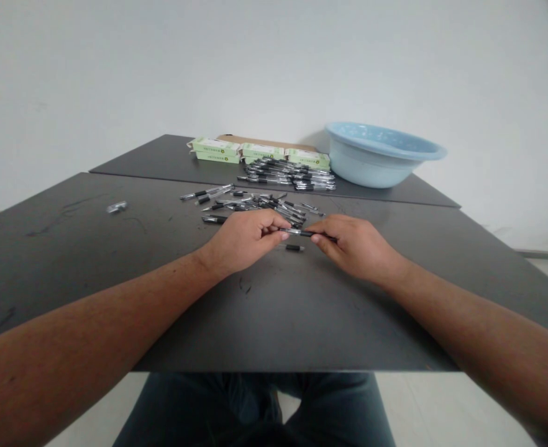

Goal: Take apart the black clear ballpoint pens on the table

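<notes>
A black and clear pen (pixel 297 232) lies level between my two hands, a little above the table. My left hand (pixel 250 239) pinches its left end between thumb and fingers. At its right end, my right hand (pixel 355 245) is closed around the black part, partly hiding it. Just below the fingers, a short pen piece with a black grip (pixel 295 248) rests on the table. Behind my hands spreads a loose heap of pens and pen parts (pixel 260 202), some of it covered by my left hand.
Farther back lies a stack of pens (pixel 278 171) before several green and white boxes (pixel 215 149). A light blue basin (pixel 371 161) stands at the back right. Some small clear pieces (pixel 116 207) lie at the left on the dark table (pixel 92 248). A wall rises behind.
</notes>
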Demonstrator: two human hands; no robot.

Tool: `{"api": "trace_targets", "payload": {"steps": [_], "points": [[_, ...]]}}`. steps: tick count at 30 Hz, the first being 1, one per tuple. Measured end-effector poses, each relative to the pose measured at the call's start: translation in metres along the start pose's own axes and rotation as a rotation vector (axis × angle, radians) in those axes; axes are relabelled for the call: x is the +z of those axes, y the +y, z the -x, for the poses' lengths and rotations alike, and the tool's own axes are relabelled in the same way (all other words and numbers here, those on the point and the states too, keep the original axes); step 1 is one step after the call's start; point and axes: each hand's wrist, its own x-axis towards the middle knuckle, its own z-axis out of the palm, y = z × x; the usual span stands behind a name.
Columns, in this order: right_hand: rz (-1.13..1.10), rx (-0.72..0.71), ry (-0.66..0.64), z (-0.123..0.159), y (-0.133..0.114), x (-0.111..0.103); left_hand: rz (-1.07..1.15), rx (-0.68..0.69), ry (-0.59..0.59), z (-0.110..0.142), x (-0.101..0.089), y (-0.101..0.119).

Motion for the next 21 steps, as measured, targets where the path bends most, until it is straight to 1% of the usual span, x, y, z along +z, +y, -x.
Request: {"api": "trace_targets", "payload": {"steps": [11,21], "points": [[-0.022,-0.002,-0.005,-0.0009,-0.0021,-0.0013,-0.002,-0.013,-0.006,0.0006,-0.0012,0.0023],[-0.058,0.005,-0.022,-0.0006,-0.0024,-0.0016,0.05,-0.049,-0.016,0.0021,0.0001,0.0033]]}}
